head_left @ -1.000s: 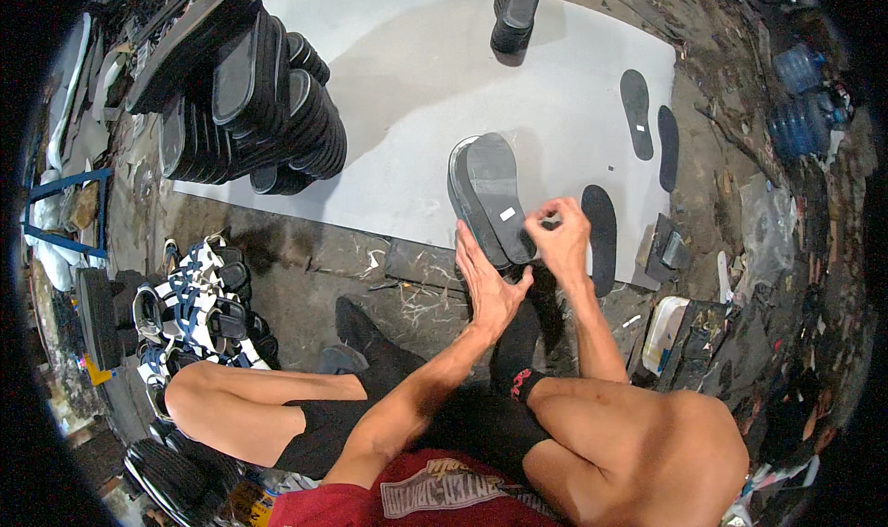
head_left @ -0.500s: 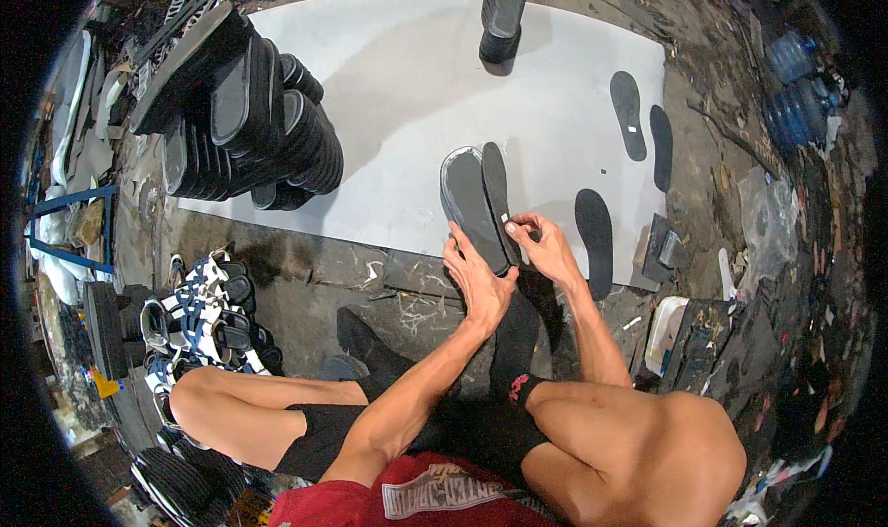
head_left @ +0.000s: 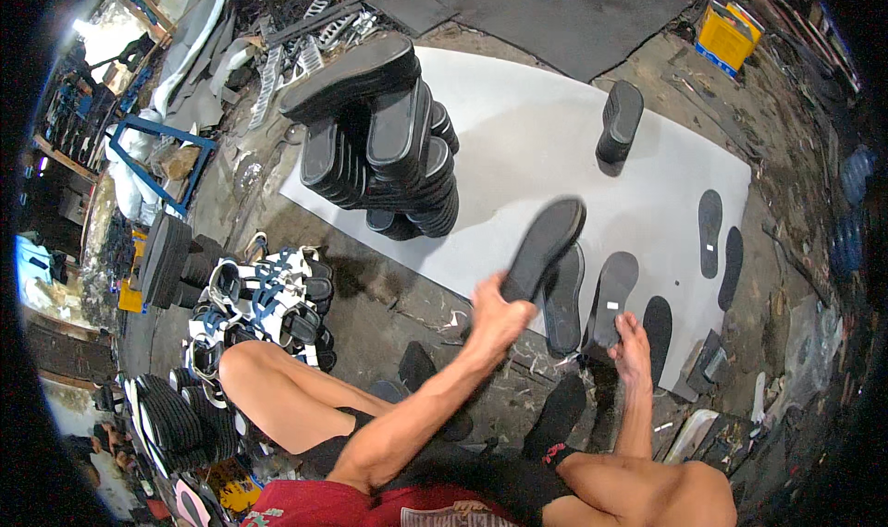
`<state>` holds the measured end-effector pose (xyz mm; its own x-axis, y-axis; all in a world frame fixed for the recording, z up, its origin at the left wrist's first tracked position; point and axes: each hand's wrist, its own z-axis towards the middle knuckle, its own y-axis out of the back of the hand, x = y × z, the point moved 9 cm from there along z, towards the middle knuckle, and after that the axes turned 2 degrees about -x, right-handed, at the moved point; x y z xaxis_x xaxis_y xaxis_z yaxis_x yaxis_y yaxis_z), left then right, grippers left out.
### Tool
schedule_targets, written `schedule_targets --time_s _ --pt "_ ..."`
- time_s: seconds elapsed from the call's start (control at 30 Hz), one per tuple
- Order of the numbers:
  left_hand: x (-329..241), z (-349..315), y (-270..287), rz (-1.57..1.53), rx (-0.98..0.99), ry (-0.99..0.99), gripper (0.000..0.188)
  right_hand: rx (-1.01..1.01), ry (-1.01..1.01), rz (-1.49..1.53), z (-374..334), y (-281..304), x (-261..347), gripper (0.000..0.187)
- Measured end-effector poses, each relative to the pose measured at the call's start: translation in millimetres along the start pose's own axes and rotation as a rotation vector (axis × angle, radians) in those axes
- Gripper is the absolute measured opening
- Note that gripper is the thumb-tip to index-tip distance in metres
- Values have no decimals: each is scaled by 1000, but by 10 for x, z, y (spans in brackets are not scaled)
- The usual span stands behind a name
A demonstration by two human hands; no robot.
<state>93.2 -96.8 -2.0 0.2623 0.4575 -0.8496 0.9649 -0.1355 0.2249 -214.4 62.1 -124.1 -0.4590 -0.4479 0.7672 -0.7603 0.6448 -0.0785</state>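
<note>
Resting at the far left, a blue frame (head_left: 169, 130) stands among scraps on the littered floor. To its right, and nearer the person, is a heap of sandals (head_left: 268, 287) with white and navy straps. Next, on a pale sheet (head_left: 499, 111), rises a large stack of black soles (head_left: 393, 134), with 1 long sole laid across the top.

Near the middle, the person's left hand (head_left: 502, 314) is wrapped around the near end of a thick dark sole (head_left: 546, 245), which slants away to the upper right, slightly blurred. Just right of it, partly hidden by it, a rimmed sole (head_left: 562, 305) lies at the sheet's near edge.

Beside that is a flat grey insole (head_left: 615, 282) with 1 small white label. The right hand (head_left: 632, 349) is at its near right edge, thumb and fingers curled as for a pinch; I cannot tell whether they grip it. Farther off stands a short stack of soles (head_left: 622, 116). Rightward lie a plain dark insole (head_left: 658, 328), another labelled insole (head_left: 709, 231) and a black insole (head_left: 731, 270).

The step in hand looks like handling sole and insole separately, 1 hand to each. The next move calls for a steady left grip, clear of the rimmed sole, and light right fingertips on the thin insole.
</note>
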Motion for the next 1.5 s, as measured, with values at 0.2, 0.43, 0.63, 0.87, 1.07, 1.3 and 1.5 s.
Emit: schedule_targets --time_s 0.2,0.43,0.63,0.87,1.07,1.3,1.5 --pt "-2901 81 1923 590 -662 -1125 81 110 -14 2 -146 -76 -248 24" --pt "-3828 1405 3647 914 -440 -929 73 142 -36 116 -285 -330 -273 23" --pt "-3244 365 2156 730 -710 -1429 70 130 -61 255 -579 -296 176 58" --pt "-352 -367 -743 -452 520 189 91 461 -104 353 -1214 -1286 840 28" --pt "-411 -459 -621 -871 172 167 39 130 389 -592 -1390 -1256 1186 25" --pt "-791 -456 -350 -936 79 70 27 390 873 -402 -2054 -1506 1781 36" --pt "-726 -528 -380 -859 77 30 28 452 828 -446 -1997 -1529 1720 24"
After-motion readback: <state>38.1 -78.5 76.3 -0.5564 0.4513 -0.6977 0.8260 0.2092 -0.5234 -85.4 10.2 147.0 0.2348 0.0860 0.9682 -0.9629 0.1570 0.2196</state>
